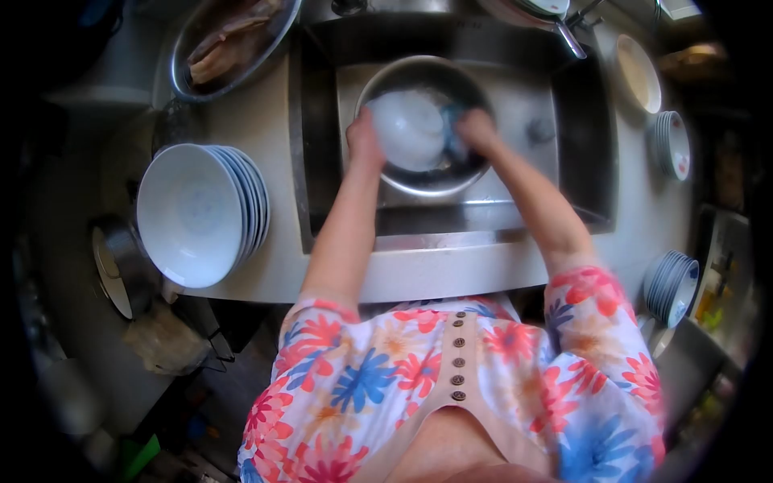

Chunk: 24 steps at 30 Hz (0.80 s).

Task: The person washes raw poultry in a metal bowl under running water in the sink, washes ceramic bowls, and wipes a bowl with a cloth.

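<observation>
Over a metal basin in the sink, my left hand grips the left edge of a white bowl, whose rounded outer side faces up. The fingers of my right hand are closed on a bluish cloth at the bowl's right side. Both the bowl and the cloth look blurred. The inside of the basin shows dark around the bowl.
A stack of large white bowls leans on the left counter. An oval metal tray holds brownish food at the upper left. Smaller stacked bowls and more stacked dishes line the right side. A handle juts over the sink's back edge.
</observation>
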Tool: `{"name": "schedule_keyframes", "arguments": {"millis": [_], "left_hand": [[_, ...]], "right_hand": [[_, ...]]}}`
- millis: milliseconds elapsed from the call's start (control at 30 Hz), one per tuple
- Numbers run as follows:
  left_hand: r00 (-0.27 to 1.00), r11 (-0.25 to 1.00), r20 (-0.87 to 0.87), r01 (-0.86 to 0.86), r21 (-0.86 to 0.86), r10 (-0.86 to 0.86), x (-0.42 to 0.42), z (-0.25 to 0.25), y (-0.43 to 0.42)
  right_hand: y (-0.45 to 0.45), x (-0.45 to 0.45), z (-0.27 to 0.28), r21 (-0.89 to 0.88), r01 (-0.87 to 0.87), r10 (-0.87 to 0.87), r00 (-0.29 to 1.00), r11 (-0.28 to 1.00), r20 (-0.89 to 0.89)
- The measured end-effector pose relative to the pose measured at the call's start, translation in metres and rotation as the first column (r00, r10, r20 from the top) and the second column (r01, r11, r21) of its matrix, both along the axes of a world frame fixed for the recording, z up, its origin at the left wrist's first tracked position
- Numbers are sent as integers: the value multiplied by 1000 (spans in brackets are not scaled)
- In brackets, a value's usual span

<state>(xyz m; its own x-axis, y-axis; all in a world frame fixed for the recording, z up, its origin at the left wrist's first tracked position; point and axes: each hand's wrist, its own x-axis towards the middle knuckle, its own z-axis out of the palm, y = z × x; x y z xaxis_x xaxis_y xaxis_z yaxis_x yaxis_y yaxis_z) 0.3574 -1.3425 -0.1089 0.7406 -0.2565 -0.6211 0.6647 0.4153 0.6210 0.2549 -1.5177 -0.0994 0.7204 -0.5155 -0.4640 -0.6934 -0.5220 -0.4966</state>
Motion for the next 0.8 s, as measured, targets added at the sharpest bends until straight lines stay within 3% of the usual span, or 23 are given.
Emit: {"name": "schedule_keyframes", "arguments": {"millis": [33, 67, 100, 167, 233, 267, 367, 433, 500, 533, 567, 633, 700, 733, 767, 800], "left_hand": [[1000, 1000, 26, 1, 25, -2, 0, 5, -3], [999, 999, 42, -2, 50, 0, -4, 8, -5], [998, 997, 58, 2, 78, -6, -10, 9, -7], [997, 997, 2, -72, 2, 72, -17, 0, -17], [995, 995, -38, -95, -35, 93, -20, -4, -22], [996, 996, -51, -79, -34, 78, -21, -6, -21], [999, 997, -46, 23, -67, -26, -15, -12, -11], [998, 994, -28, 60, -96, -63, -10, -15, -14], [999, 994, -18, 44, -98, -46, -9, -17, -12], [998, 998, 15, 61, -16, -61, -9, -16, -10], [996, 995, 49, 75, 68, -79, -8, -13, -9], [987, 981, 119, 86, 172, -107, -7, -7, -7], [971, 971, 195, 98, 216, -141, -7, 1, -6], [983, 977, 161, 56, 206, -90, -8, 5, -7], [982, 976, 167, 58, 211, -94, -8, 7, -7], [981, 976, 170, 55, 212, -93, -7, 8, -8]], "right_hand": [[-6, -1, 3, 138, 172, -186, 978, 975, 96], [-3, -8, -1, 191, 259, -298, 930, 947, 214], [17, -13, 32, 209, 282, -335, 898, 936, 284], [57, -18, 54, 48, 233, -230, 863, 971, 450], [82, -19, 41, -178, 216, -50, 757, 960, 651], [79, -17, 36, -113, 213, -113, 817, 971, 566], [73, -7, 23, -171, 234, -84, 788, 957, 610], [66, -3, 21, -88, 313, -213, 800, 946, 561], [52, 0, 12, 13, 399, -364, 822, 917, 439], [34, -3, -5, 7, 453, -431, 844, 892, 320], [21, -3, -18, 1, 370, -368, 924, 929, 99], [23, -1, -26, -75, 284, -273, 953, 956, 131], [8, 0, -50, -17, 259, -249, 941, 966, 230], [4, 6, -30, 81, 298, -308, 939, 951, 151], [7, 13, -13, 141, 384, -407, 882, 913, 237], [8, 17, 3, 211, 337, -387, 875, 918, 289]]}}
